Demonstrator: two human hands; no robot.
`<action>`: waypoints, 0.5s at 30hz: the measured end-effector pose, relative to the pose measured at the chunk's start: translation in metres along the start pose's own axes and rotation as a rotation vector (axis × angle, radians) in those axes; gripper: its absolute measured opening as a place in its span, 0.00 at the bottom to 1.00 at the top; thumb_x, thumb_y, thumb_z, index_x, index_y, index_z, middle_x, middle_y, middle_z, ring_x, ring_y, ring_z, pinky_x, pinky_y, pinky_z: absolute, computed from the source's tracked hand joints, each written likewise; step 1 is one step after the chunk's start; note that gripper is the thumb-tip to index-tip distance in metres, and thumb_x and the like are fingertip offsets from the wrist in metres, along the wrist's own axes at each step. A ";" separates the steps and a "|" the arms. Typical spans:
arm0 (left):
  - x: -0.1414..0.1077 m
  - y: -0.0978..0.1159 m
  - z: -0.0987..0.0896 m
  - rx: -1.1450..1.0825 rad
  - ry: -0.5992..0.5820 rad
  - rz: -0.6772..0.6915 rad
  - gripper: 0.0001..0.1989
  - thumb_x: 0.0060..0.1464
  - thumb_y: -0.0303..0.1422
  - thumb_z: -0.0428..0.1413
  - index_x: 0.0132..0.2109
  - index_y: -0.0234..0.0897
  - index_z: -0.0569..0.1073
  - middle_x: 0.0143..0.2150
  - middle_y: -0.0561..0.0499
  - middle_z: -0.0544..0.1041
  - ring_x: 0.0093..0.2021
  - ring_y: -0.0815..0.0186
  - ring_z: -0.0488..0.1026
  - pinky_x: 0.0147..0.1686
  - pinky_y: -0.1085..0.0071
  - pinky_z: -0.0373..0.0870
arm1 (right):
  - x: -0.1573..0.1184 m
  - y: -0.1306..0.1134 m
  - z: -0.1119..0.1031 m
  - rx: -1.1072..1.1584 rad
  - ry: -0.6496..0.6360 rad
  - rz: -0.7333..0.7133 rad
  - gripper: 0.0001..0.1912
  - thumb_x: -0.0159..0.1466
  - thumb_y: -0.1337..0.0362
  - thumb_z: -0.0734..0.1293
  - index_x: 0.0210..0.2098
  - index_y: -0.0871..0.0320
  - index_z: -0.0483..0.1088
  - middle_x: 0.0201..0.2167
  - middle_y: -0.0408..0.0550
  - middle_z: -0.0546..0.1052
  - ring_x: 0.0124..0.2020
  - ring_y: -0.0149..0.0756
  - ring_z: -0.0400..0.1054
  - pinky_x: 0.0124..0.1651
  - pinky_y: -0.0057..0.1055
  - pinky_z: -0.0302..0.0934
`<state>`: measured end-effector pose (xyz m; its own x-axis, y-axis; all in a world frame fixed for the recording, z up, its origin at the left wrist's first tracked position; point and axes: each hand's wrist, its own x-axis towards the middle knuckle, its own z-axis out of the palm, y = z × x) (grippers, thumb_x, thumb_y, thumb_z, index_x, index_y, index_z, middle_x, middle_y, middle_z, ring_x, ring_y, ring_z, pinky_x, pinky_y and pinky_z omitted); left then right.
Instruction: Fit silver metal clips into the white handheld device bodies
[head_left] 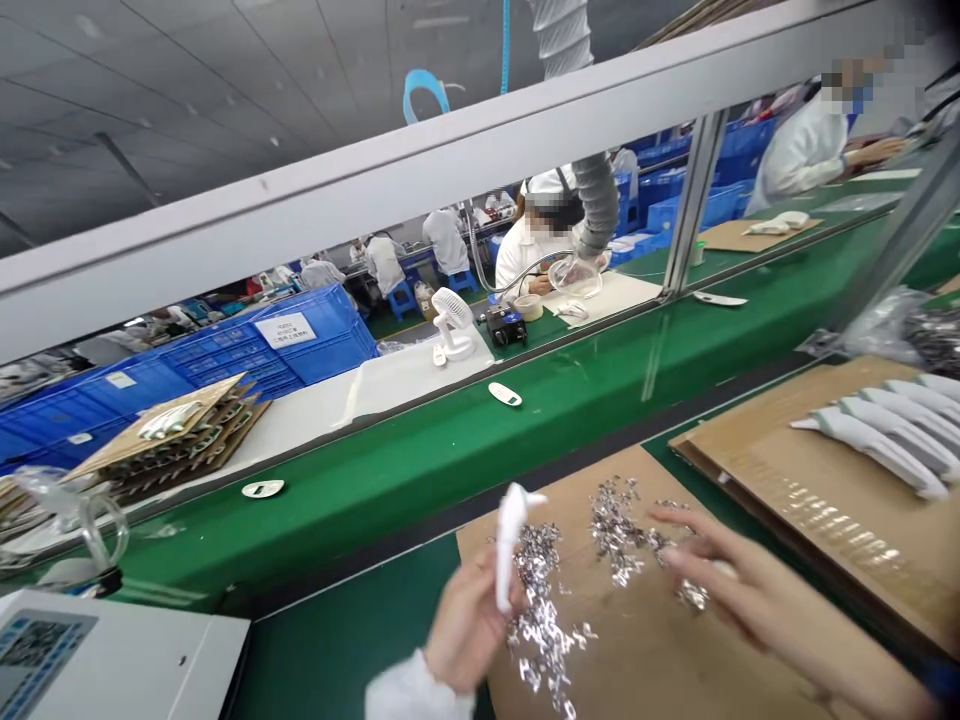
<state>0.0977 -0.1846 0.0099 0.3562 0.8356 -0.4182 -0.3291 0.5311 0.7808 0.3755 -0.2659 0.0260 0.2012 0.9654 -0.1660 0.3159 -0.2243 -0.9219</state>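
A white plastic housing [510, 545] with a slim body and a pointed tip stands nearly upright in my left hand [469, 620]. My left fingers are wrapped round its lower part. Small shiny metal pieces [544, 625] lie in a loose heap beside and below that hand. Over a second scatter of the same metal pieces [616, 520], to the right, hovers my right hand [724, 575]. Its fingers are stretched out and apart, and I see nothing gripped in them. Both heaps lie on a brown cardboard sheet [600, 670].
Several white housings [877, 435] lie in a row on stacked cardboard [750, 440] at right. A green conveyor belt [405, 430] carries white oval covers [505, 394]. A white machine [150, 660] stands lower left. Beyond the metal frame [375, 165], a co-worker [525, 250] sits opposite.
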 end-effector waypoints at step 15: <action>-0.008 -0.130 0.066 -0.113 -0.060 -0.178 0.38 0.39 0.56 0.60 0.52 0.36 0.63 0.17 0.58 0.68 0.11 0.72 0.61 0.10 0.77 0.53 | 0.015 0.004 0.030 -0.194 -0.180 -0.142 0.13 0.65 0.55 0.58 0.34 0.54 0.70 0.33 0.45 0.77 0.36 0.39 0.71 0.39 0.32 0.62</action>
<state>0.1956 -0.2698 -0.0576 0.4679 0.7193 -0.5135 -0.3510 0.6845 0.6389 0.3518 -0.2481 0.0092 -0.0194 0.9931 -0.1156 0.5038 -0.0901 -0.8591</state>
